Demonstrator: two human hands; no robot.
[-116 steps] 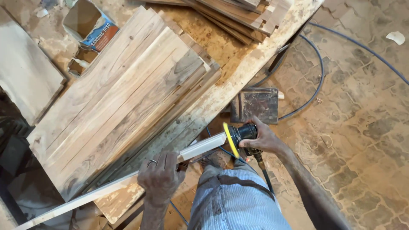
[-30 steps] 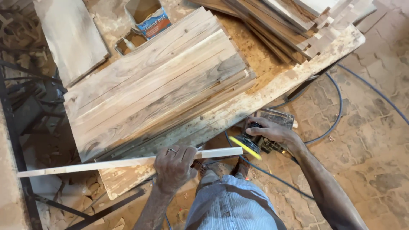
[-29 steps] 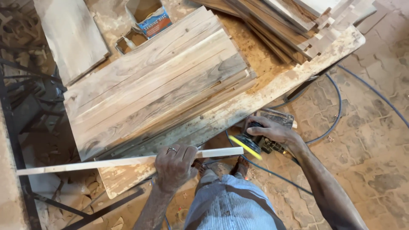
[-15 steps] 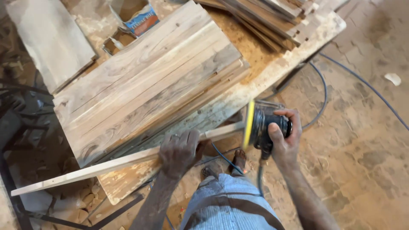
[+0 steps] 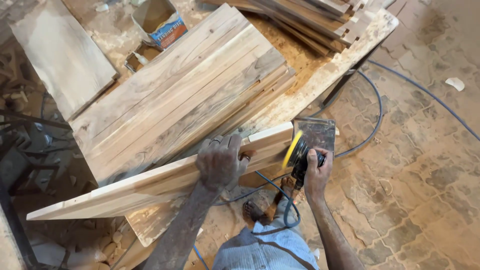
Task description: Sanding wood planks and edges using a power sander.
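While sawdust lay thick over the workbench (image 5: 320, 82), a person's left hand (image 5: 220, 162) gripped a long, pale plank (image 5: 150, 185), the fingers (image 5: 235, 142) curled over its upper edge and a ring showing on one of them. The plank was smooth and straight-edged, and it ran from beyond the wrist on the left to its squared end just past the fingertips on the right. At that end the right hand (image 5: 316, 172) was clenched around the dark body of a small power sander (image 5: 300, 152), whose round yellow pad sat against the plank's cut end. A blue cord (image 5: 280, 200) looped down from the tool below the knuckles. Above the left fingers lay a stack of rough, grey-brown boards (image 5: 185, 95) with strong grain, set side by side on the bench. Farther up, past that stack, stood an open cardboard box (image 5: 160, 20), and a second pile of narrow planks (image 5: 310, 17) rested at the bench's far edge. Right of the sanding hand, a blue cable (image 5: 375, 105) curved over the interlocking paving floor (image 5: 425, 175). A flat square metal piece (image 5: 320, 132) lay just behind the sander.
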